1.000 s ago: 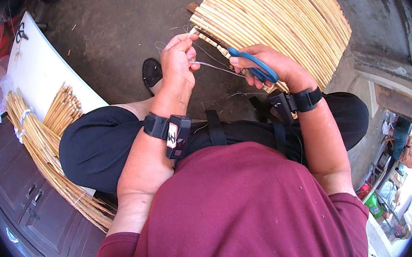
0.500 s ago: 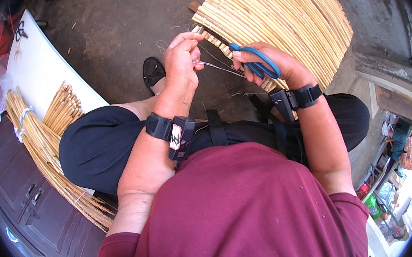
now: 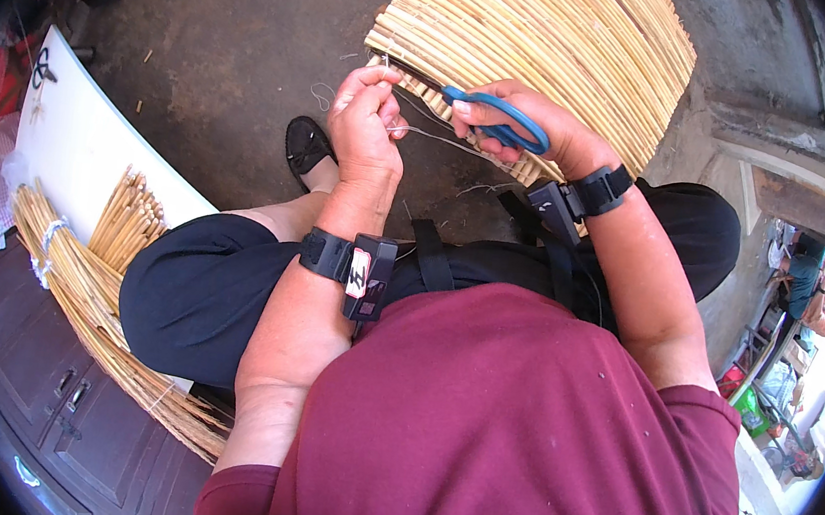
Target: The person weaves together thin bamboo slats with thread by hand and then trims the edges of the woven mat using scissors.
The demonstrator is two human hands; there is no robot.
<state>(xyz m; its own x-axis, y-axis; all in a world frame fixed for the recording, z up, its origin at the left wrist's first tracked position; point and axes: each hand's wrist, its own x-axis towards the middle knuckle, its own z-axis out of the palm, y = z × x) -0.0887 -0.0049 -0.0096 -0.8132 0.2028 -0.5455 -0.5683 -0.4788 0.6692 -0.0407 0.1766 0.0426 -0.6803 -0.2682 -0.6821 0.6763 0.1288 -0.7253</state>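
In front of me lies a mat of pale reed stalks (image 3: 544,60), its stalks side by side and tied with thread. My right hand (image 3: 537,125) grips blue-handled scissors (image 3: 508,117); their dark blades point left along the mat's near-left edge. At that edge's far-left corner, my left hand (image 3: 367,117) has its fingertips pinched on a thin white string (image 3: 445,140). The string runs from the left hand across to below the right hand. Close to the left fingertips are the blade tips, and whether they touch the string I cannot tell.
Bundled reeds (image 3: 97,295) lean by my left knee, beside a white board (image 3: 113,146) and a dark wooden cabinet (image 3: 66,392). My shoe (image 3: 309,151) rests on the concrete floor (image 3: 243,49). A wall (image 3: 773,84) stands beyond the mat on the right.
The scissors and my right hand have shifted slightly left, and the handles look closer together. The mat has also moved a little left in view. My left hand still pinches the string.
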